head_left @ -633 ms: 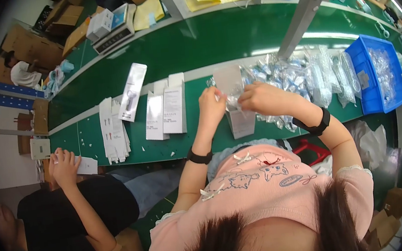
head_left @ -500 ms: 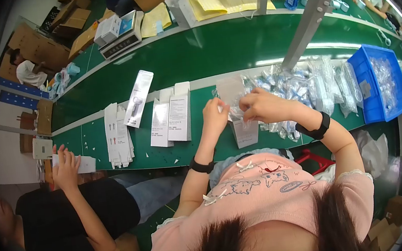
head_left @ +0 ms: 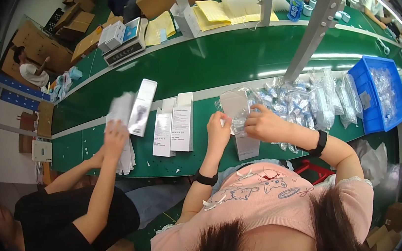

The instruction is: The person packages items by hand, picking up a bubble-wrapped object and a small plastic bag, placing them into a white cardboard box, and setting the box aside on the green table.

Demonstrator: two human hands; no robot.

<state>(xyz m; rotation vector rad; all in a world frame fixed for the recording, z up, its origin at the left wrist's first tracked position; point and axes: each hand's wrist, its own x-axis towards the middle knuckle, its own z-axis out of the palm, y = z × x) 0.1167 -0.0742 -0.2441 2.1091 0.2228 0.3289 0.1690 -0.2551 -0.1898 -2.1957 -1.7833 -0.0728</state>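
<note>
Clear plastic bag stretches between my two hands, in front of a white carton. My left hand pinches the bag's left side, thumb and forefinger together. With curled fingers my right hand grips its right side; its fingertips are partly hidden. What the bag holds, if anything, I cannot make out. To my left, two white printed cartons stand side by side, and another printed carton lies tilted behind them. Many clear-wrapped packets are heaped just right of my hands.
A co-worker's hands handle blurred flat cartons at left. A blue bin of wrapped packets stands at right. A metal post rises behind the heap. Across the green belt are a scale and a bottle.
The co-worker's hands have come from the far left to the flat cartons and lifted some. My hands stay at the bag; the right one has drawn in and curled. The whole view has shifted slightly.
</note>
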